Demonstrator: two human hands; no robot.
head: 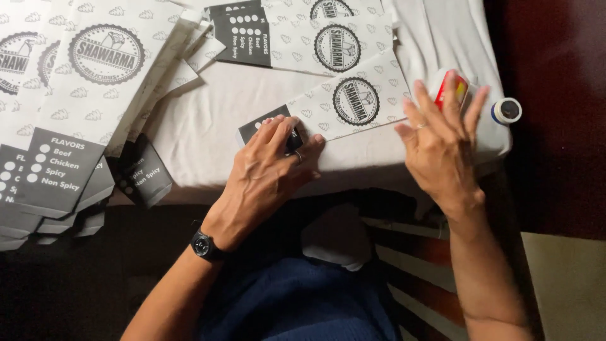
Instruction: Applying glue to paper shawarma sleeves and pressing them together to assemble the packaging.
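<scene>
Fingers of the left hand (265,173) lie spread and flat, pressing down the dark printed end of a paper bag (334,107) that lies on the white tablecloth (214,107); a ring shows on one finger and a black watch (203,245) sits on that wrist. Fingers of the right hand (442,142) are wide and straight, holding nothing, hovering over the bag's other end, with the palm turned inward. Whether they touch the paper cannot be told.

Judging from this, the step in hand looks like flattening or creasing the bag: one end is pinned while the free hand is set to smooth the rest. A next move would call for steady pressure from the pinning fingers so the paper does not slide, and an even stroke along the bag.

Just beyond the right fingertips stands a small white container with a red label (451,88); beside it, further right, is a small bottle with a dark top (507,110). What either holds is not visible. Left of the pinning fingers, well apart, a large stack of flat bags (76,113) overlaps; more bags (303,31) lie above the fingers. All appear flat and empty.
</scene>
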